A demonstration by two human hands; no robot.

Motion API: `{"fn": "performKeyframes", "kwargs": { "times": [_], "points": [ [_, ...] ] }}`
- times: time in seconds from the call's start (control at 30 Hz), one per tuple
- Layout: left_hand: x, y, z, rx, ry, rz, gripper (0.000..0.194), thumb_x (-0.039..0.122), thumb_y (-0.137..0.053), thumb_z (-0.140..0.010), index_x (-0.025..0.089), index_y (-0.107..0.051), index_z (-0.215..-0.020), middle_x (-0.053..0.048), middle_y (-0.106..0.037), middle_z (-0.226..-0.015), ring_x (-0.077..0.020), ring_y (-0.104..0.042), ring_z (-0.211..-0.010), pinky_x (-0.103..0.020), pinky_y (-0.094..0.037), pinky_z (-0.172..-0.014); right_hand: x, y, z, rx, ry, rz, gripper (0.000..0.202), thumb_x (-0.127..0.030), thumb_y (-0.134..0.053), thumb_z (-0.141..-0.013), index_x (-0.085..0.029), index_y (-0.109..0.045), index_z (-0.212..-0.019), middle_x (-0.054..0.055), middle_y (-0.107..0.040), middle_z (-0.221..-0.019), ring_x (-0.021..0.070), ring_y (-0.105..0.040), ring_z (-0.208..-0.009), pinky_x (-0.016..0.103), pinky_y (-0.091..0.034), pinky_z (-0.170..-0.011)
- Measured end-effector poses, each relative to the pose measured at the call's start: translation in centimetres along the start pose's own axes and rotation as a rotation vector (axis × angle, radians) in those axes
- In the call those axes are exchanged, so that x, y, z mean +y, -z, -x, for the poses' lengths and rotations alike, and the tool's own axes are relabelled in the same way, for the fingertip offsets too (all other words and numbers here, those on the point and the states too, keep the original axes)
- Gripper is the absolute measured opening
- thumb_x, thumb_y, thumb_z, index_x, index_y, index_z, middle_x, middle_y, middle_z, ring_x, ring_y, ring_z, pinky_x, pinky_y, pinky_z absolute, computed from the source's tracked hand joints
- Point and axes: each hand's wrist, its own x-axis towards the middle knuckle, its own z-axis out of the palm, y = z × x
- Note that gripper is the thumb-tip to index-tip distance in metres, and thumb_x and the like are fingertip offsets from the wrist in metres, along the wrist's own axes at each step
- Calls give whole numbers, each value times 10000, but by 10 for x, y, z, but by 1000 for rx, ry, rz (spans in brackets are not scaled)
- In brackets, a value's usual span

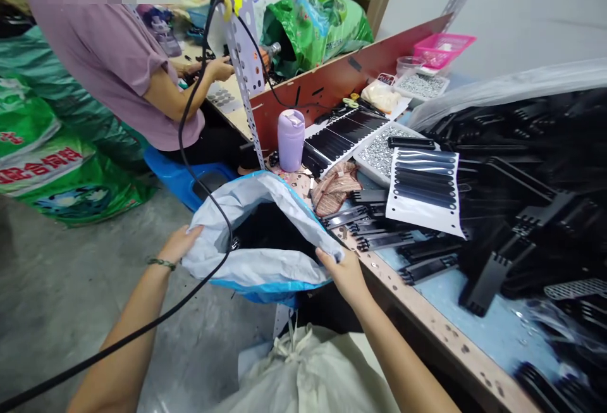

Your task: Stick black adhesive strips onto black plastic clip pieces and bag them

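Between my two hands a blue and white woven sack [265, 271] is held with its mouth wide. My left hand [179, 245] grips the rim on the left, and a bracelet shows at that wrist. On the opposite side my right hand [345, 272] is closed on the rim, thumb over the folded white edge. The sack's inside is dark; what lies in it I cannot make out, apart from a small shiny bit near the left. A black cable [208, 274] runs across in front of the sack.
Black plastic strips [427, 252] cover much of the bench at right, beside a tray of small metal parts [379, 154] and a purple cup [291, 141]. A co-worker [114, 65] sits at left near a blue stool [175, 176] and green sacks [52, 154]. A metal post [237, 46] rises ahead.
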Motion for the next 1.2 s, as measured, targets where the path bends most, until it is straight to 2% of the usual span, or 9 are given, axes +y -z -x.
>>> {"fn": "performKeyframes", "kwargs": {
  "times": [0.13,0.27,0.37,0.53,0.63,0.77,0.9,1.07,1.2],
  "points": [
    [40,8,27,178,-146,-133,698,397,-592,-827,66,-341,-1388,-208,-339,-1450,-394,-255,-1362,-532,-242,-1085,5,11,2,60,26,12,467,-515,-574,-807,-159,-595,-1109,87,-658,-1057,245,-586,-986,347,-428,-885],
    [104,-24,49,301,-791,-263,723,446,-590,-828,93,-338,-1407,-181,-266,-1508,-303,-215,-1410,-452,-164,-1154,14,4,9,18,6,-204,454,-541,-513,-850,-169,-609,-1092,77,-652,-1101,229,-569,-1042,341,-409,-941],
    [145,-52,32,55,-1040,-353,471,407,-519,-885,170,-507,-1292,-134,-426,-1436,-290,-324,-1368,-525,-92,-1154,28,-15,27,-80,-292,-567,462,-560,-593,-794,-146,-661,-988,81,-702,-975,242,-623,-952,353,-465,-880],
    [180,-72,-17,-209,-1031,-414,363,306,-357,-944,176,-679,-839,-56,-697,-792,-193,-649,-853,-359,-437,-960,63,-27,50,-10,-612,-898,520,-552,-657,-726,-115,-656,-1008,121,-714,-927,278,-667,-914,392,-524,-801],
    [184,-75,-11,-193,-1027,-425,327,332,-390,-929,169,-656,-1024,-89,-695,-977,-224,-630,-959,-349,-454,-929,77,-12,56,98,-426,-608,505,-530,-556,-818,-146,-602,-1142,122,-676,-1090,267,-638,-1016,417,-508,-877],
    [169,-83,26,-238,-1094,-477,412,412,-488,-883,185,-585,-1213,-115,-570,-1278,-265,-524,-1176,-377,-389,-1028,66,13,62,244,162,269,414,-302,-493,-896,-208,-513,-1299,133,-524,-1333,274,-462,-1269,497,-364,-1055],
    [159,-79,10,-321,-1074,-674,541,393,-683,-738,185,-597,-1229,-141,-427,-1438,-358,-330,-1345,-542,-234,-1103,35,12,54,-184,675,789,513,-253,-557,-868,-279,-453,-1370,102,-417,-1449,280,-325,-1370,536,-231,-1127],
    [179,-52,-58,-186,-891,-769,364,233,-722,-691,151,-681,-1044,-182,-493,-1378,-416,-310,-1333,-756,20,-1000,36,-8,40,-464,455,1102,725,-357,-714,-759,-182,-423,-1400,149,-650,-1097,291,-596,-1041,561,-316,-1070],
    [188,-50,-48,-113,-841,-785,269,188,-589,-791,118,-674,-1036,-142,-485,-1388,-382,-285,-1352,-713,-15,-1036,44,-6,45,-407,439,1069,500,-177,-561,-861,-230,-483,-1353,87,-660,-938,241,-617,-939,547,-399,-1015]
  ]
}}
